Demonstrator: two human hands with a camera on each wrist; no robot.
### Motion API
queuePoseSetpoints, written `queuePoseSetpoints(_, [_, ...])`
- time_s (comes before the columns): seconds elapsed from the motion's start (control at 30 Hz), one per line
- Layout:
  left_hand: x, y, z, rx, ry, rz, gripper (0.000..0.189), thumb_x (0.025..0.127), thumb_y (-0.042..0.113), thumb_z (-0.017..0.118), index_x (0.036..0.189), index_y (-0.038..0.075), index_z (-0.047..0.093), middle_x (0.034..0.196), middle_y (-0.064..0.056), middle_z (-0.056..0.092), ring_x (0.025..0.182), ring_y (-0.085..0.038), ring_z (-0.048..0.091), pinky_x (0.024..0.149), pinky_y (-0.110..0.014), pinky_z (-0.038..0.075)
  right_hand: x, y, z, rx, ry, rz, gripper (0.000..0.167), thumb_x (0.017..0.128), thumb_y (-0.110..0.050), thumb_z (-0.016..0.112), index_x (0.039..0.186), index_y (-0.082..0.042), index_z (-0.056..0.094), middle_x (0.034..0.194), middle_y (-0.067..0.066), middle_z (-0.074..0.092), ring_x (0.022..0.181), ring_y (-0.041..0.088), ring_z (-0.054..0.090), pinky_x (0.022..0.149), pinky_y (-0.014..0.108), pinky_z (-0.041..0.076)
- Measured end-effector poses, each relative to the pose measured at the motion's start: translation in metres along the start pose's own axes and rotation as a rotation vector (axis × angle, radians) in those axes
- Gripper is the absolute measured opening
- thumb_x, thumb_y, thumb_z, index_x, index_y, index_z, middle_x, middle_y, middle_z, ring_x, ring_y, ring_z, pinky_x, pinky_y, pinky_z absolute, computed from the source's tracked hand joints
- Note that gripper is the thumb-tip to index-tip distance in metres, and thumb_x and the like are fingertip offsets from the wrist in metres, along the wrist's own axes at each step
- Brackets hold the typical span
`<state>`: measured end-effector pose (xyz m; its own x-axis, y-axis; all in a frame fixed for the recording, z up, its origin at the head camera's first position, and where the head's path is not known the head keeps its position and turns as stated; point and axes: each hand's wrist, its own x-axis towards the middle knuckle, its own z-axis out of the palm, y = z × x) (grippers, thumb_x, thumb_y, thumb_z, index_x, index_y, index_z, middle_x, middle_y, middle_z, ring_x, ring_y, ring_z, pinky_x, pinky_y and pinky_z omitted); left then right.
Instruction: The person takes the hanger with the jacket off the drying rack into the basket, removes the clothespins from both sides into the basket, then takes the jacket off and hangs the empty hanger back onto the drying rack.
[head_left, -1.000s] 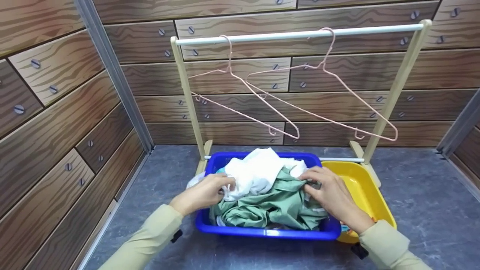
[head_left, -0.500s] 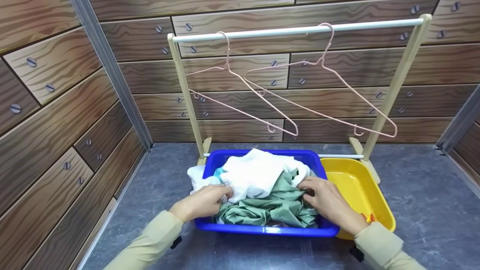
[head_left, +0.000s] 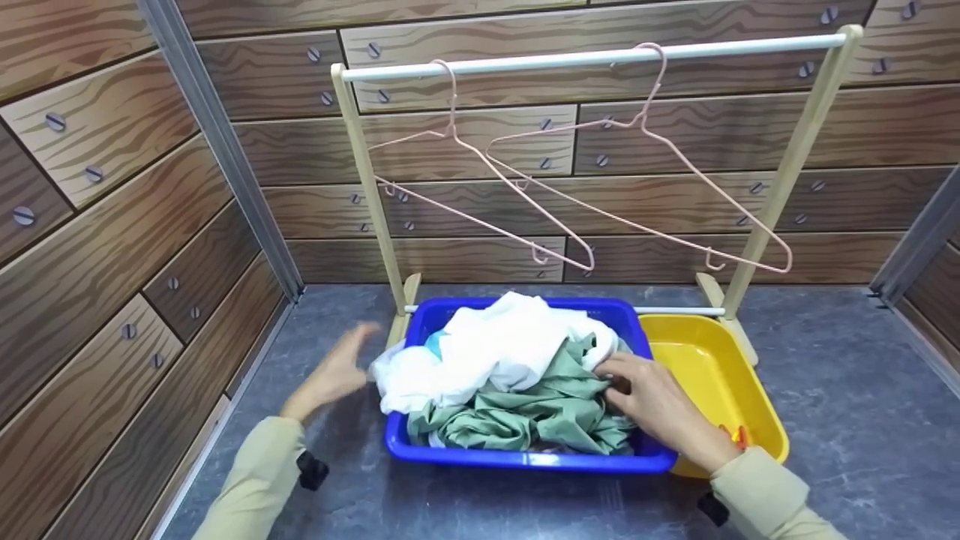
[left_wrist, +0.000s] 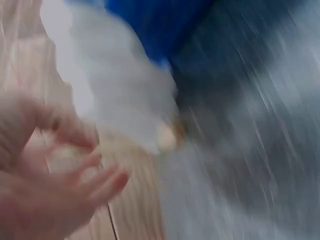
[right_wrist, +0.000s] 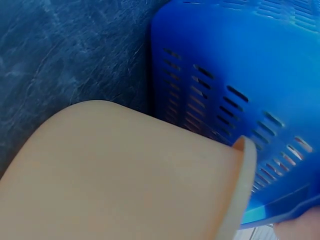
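A blue basket (head_left: 529, 459) holds a heaped white cloth (head_left: 517, 337) and a crumpled green garment (head_left: 555, 409). Part of the white cloth spills over the basket's left rim, and in the left wrist view this white cloth (left_wrist: 117, 82) hangs beside the blue wall. My left hand (head_left: 334, 375) is off to the left of the basket, fingers spread and holding nothing; this hand (left_wrist: 60, 180) is blurred in its wrist view. At the basket's right side my right hand (head_left: 645, 390) pinches the green garment with bent fingers and thumb. Its fingertips are partly hidden in the folds.
Behind the basket stands a rack with a white rail (head_left: 540, 62). Two pink hangers, a left hanger (head_left: 517, 191) and a right hanger (head_left: 712, 184), hang from it. A yellow tray (head_left: 709, 367) with small orange-red pieces (head_left: 739, 436) sits against the basket's right side.
My left hand has let go of the white cloth and moved left, away from the basket. White cloth now lies over the left rim. The right hand lowered slightly, then stayed.
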<state>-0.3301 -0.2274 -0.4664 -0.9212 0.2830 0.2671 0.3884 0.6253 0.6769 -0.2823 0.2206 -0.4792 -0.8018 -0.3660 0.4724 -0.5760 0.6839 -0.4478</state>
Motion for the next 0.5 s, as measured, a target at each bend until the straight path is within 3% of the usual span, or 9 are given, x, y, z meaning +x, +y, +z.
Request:
queuePoseSetpoints(0.1, [-0.004,-0.018,0.003,0.018,-0.206,0.084,0.052,0.07,-0.012,0.059,0.123,-0.01,0.056,0.121,-0.025,0.059,0.113,-0.042,0.055,0.1,-0.055,0.04,-0.002,0.0,0.0,0.014,0.014,-0.003,0.029,0.075,0.007,0.073,0.098,-0.012,0.074,0.102,-0.002,0.069,0.092,0.016,0.062,0.081,0.04,0.051])
queuePoseSetpoints(0.13, [-0.005,-0.023,0.005,0.021,-0.235,0.097,0.044,0.073,-0.011,0.058,0.117,-0.009,0.06,0.113,-0.022,0.063,0.104,-0.037,0.059,0.094,-0.051,0.045,-0.002,0.0,0.0,0.019,0.018,-0.005,0.03,0.075,0.007,0.073,0.098,-0.012,0.073,0.102,-0.001,0.069,0.092,0.015,0.062,0.081,0.04,0.051])
queuePoseSetpoints(0.2, [-0.004,-0.029,0.009,-0.008,-0.235,0.08,0.027,0.08,-0.007,0.058,0.106,-0.007,0.065,0.094,-0.014,0.066,0.082,-0.028,0.061,0.076,-0.041,0.052,-0.003,0.0,0.0,0.03,0.023,-0.012,0.03,0.076,0.007,0.073,0.099,-0.011,0.073,0.102,-0.001,0.069,0.092,0.015,0.062,0.081,0.039,0.051])
queuePoseSetpoints(0.3, [0.0,-0.031,0.011,-0.17,-0.147,-0.017,0.017,0.088,-0.007,0.053,0.097,-0.006,0.067,0.082,-0.006,0.062,0.069,-0.017,0.054,0.063,-0.03,0.048,-0.003,0.0,0.001,0.04,0.029,-0.025,0.029,0.077,0.007,0.073,0.1,-0.011,0.073,0.103,0.0,0.069,0.094,0.016,0.062,0.082,0.039,0.051])
queuePoseSetpoints(0.4, [0.008,-0.022,0.008,-0.351,0.027,-0.115,0.014,0.094,-0.003,0.054,0.099,-0.008,0.066,0.082,-0.005,0.062,0.071,-0.013,0.054,0.062,-0.026,0.047,-0.004,0.001,0.002,0.045,0.045,-0.035,0.03,0.076,0.008,0.073,0.099,-0.01,0.073,0.103,0.0,0.069,0.093,0.016,0.062,0.082,0.039,0.052])
queuePoseSetpoints(0.5, [0.017,-0.003,0.005,-0.414,0.204,-0.171,0.015,0.096,0.004,0.057,0.099,-0.008,0.067,0.083,-0.004,0.063,0.074,-0.012,0.055,0.065,-0.023,0.046,-0.005,0.002,0.002,0.051,0.062,-0.044,0.029,0.074,0.008,0.073,0.096,-0.011,0.072,0.099,-0.002,0.069,0.089,0.013,0.061,0.078,0.036,0.052])
